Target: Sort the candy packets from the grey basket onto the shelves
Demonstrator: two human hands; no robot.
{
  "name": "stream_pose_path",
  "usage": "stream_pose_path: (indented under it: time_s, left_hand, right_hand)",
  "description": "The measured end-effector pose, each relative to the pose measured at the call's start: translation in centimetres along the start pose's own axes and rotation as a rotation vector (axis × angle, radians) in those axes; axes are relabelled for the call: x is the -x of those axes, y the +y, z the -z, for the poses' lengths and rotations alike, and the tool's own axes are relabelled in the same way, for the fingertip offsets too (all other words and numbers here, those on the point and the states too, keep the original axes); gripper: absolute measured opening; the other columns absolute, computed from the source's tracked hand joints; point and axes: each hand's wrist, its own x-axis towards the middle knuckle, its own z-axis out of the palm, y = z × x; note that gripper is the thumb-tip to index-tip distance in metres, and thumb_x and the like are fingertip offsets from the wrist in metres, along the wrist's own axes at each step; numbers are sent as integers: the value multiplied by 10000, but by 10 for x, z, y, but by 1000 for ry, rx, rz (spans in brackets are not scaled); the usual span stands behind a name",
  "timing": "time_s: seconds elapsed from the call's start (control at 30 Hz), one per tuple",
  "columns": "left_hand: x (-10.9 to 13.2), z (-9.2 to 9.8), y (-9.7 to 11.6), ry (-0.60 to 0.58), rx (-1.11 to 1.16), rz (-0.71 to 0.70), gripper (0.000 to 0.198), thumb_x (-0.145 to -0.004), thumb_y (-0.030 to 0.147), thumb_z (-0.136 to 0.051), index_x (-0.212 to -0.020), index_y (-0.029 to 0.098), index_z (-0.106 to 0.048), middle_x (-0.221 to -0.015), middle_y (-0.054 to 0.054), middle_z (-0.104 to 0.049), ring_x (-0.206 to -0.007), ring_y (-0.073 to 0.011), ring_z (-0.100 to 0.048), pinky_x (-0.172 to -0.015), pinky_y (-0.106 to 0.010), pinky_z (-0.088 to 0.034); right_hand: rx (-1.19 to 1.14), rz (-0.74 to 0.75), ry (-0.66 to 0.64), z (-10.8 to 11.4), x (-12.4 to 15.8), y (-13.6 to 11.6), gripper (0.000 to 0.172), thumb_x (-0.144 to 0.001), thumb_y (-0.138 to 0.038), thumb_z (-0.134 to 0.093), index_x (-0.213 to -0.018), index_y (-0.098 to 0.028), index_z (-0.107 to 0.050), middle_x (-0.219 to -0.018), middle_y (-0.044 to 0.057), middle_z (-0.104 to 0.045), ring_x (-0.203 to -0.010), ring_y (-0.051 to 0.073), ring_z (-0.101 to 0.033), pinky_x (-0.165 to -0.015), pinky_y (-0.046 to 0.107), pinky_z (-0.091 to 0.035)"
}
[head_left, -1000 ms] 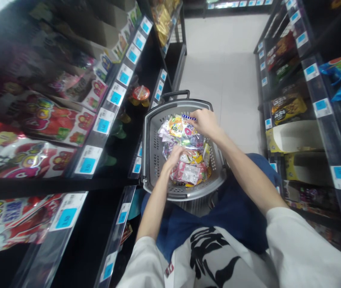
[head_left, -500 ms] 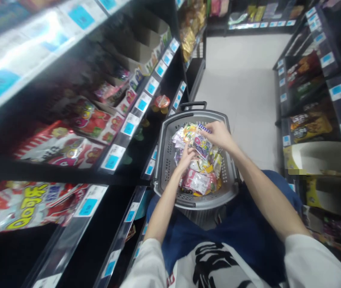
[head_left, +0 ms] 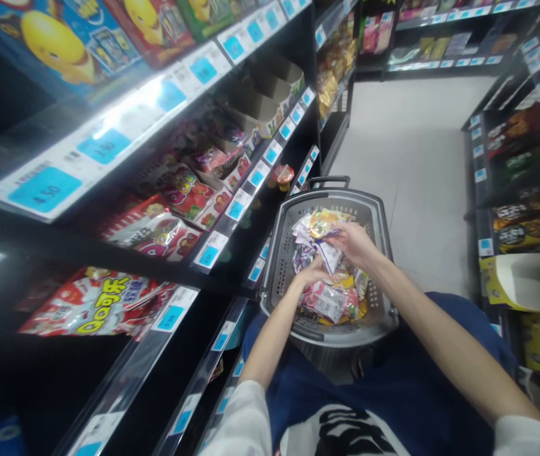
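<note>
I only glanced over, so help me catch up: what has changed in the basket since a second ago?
The right hand has moved inward from the far right side of the basket, closer to the left hand. The purple packet it pinched no longer shows its printed front; a white, purple-edged packet shows between the hands, perhaps the same one turned over. The pink packets stayed at the near end.
</note>
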Motion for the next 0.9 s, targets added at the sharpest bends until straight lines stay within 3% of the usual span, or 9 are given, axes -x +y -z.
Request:
stream_pose_path:
  time_s: [0.13, 0.3, 0.4, 0.5, 0.63, 0.73, 0.9]
  left_hand:
    - [4, -2, 2, -65, 68, 30, 961, -515, 283, -851, -1418, 188, -534, -1301, -164, -669, -1233, -412, -609, -1072, -548, -457]
    - [6, -4, 4, -66, 151, 54, 953, -532, 252, -817, -1435, 215, -514, -1365, -163, -631, -1215, -404, -626, -1053, -551, -472]
    - [5, -3, 1, -59, 184, 50, 960, -541, 208, -797, -1450, 237, -488, -1406, -149, -601, -1232, -385, -617, -1043, -535, -479]
    - [1, -2, -3, 3, 191, 17, 993, -537, 155, -760, -1472, 267, -443, -1456, -125, -558, -1262, -349, -593, -1026, -498, -496]
    - [-9, 1, -1, 205, 214, -47, 971, -518, 63, -648, -1445, 293, -474, -1510, -92, -492, -1178, -256, -618, -918, -360, -554]
    - [-11, 5, 6, 347, 289, -84, 858, -555, 55, -583, -1382, 280, -553, -1467, -83, -508, -1000, -162, -638, -777, -251, -559]
    - [-8, 9, 18, 411, 407, -171, 625, -719, 148, -625, -1332, 268, -606, -1212, -47, -621, -783, -86, -591, -685, -218, -561]
  right_hand:
    - [-122, -26, 7, 1, -1, 1, 107, -810, -60, -585, -785, -146, -644, -799, 77, -727, -756, 134, -721, -670, 165, -604]
    - [-123, -51, 19, 2, 0, -3, 139, -857, -69, -560, -780, -148, -646, -821, 81, -723, -783, 133, -729, -702, 160, -603]
    - [-100, -53, 3, 3, 0, -4, 131, -864, -83, -560, -781, -145, -640, -793, 72, -713, -740, 117, -714, -674, 157, -588]
    - [-16, -17, -9, 5, -3, -5, 81, -849, -126, -597, -779, -165, -607, -695, 29, -667, -604, 102, -647, -541, 174, -534]
    - [272, 217, 68, 13, -14, -14, 178, -790, -191, -673, -743, -216, -502, -582, -44, -557, -468, 104, -508, -424, 205, -378]
    - [623, 459, 107, 25, -23, -23, 189, -785, -263, -703, -742, -214, -525, -590, -40, -569, -497, 112, -497, -496, 232, -375]
    - [1131, 732, 117, 40, -27, -32, 155, -822, -334, -707, -804, -200, -632, -710, 7, -671, -639, 153, -586, -633, 275, -386]
